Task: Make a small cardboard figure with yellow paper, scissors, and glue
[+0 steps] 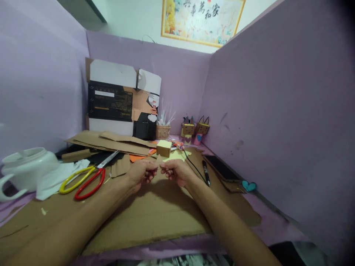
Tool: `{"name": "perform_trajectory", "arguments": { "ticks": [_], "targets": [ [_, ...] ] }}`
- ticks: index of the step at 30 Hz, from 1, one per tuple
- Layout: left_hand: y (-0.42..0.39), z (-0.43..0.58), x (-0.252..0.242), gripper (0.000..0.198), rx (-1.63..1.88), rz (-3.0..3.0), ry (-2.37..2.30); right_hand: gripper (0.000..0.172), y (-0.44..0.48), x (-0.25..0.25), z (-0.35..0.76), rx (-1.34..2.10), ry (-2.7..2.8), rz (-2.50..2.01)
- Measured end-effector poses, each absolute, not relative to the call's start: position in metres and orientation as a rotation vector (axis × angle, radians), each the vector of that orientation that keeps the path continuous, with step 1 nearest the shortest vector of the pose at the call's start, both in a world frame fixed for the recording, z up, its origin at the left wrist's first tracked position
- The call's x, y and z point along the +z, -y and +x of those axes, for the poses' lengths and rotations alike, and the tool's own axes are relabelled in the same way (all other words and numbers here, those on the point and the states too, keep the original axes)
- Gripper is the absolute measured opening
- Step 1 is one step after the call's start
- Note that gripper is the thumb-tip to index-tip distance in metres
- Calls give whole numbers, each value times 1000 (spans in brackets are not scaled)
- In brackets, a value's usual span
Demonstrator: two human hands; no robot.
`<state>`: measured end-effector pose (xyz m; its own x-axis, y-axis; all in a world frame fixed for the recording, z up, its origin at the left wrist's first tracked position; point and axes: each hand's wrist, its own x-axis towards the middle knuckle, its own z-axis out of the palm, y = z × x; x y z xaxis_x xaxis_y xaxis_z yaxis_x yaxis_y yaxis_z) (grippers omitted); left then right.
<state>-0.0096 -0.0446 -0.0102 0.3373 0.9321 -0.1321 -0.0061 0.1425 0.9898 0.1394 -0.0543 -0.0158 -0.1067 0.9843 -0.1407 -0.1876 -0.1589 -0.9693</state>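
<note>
Near the middle of the view, a small pointed piece of brown cardboard [159,161] is pinched between the fingertips of both hands. My left hand [142,173] grips its left side, with the fingers curled in. On its right side my right hand [177,171] holds it in the same way. Just behind the hands stands a small box [164,148] with a pale yellow top and brown sides. Yellow paper [177,155] lies beside this box. Below the hands is a large brown cardboard sheet [155,214].
Scissors [98,173] with yellow and red handles and a white teapot [30,168] are at left. A pen [206,173], a phone [222,168] and a blue heart [249,186] lie at right. Behind stand a printed carton [111,101], a straw holder [163,132] and cardboard figures [188,129].
</note>
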Motion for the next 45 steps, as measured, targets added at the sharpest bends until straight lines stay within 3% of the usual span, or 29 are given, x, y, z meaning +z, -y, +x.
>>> {"name": "perform_trajectory", "arguments": {
  "ticks": [26, 35, 45],
  "targets": [
    [43, -9, -10, 21, 916, 1406, -1017, 7, 56, -15, 139, 1416, 1105, -1134],
    [45, -11, -13, 17, 1016, 1761, -1060, 20, 56, -16, 142, 1271, 1086, -1010],
    [49, -14, -17, 16, 1114, 2290, -1067, 15, 52, -18, 143, 1126, 1199, -929]
  ]
}}
